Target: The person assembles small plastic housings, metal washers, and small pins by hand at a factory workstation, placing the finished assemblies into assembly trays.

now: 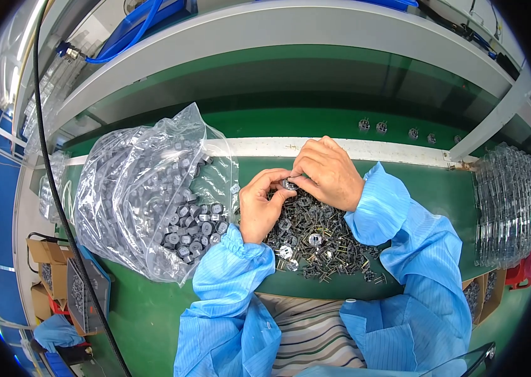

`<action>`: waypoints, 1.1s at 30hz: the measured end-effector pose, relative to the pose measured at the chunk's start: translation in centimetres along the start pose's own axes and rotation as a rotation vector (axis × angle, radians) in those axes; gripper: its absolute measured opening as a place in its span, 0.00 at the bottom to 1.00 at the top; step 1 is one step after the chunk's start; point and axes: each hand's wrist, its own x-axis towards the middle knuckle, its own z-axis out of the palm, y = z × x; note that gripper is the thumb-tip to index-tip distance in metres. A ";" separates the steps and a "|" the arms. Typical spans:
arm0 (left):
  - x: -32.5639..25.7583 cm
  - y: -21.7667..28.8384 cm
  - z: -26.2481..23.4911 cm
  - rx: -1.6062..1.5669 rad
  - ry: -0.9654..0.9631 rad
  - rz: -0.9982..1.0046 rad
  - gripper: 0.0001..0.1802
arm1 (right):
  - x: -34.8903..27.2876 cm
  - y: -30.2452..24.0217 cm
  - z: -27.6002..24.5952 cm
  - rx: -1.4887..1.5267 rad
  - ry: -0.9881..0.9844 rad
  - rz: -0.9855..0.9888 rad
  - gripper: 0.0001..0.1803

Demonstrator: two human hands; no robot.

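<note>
- what sort of place is this?
- a factory workshop, by the look of it: a long green bench (441, 195), with a heap of small parts (322, 248) on it.
- what else shows it?
- a bag (121, 182) full of grey pieces (202, 229), clear trays (507, 207) piled at the right, cartons (40, 250) at the left, and a blue hose (99, 61) up top.
- and the clothes?
- a blue smock (419, 232), worn at the bench.

- Small dark round part (289, 184): pinched between the fingertips of the left hand (260, 206) and right hand (330, 174).
- Loose dark parts (316, 226) with thin metal pins: heaped in a jumble beside the hands.
</note>
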 end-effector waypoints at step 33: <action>1.5 -0.6 -6.2 0.658 0.184 -0.071 0.06 | -0.8 5.5 0.4 0.361 -0.106 0.362 0.09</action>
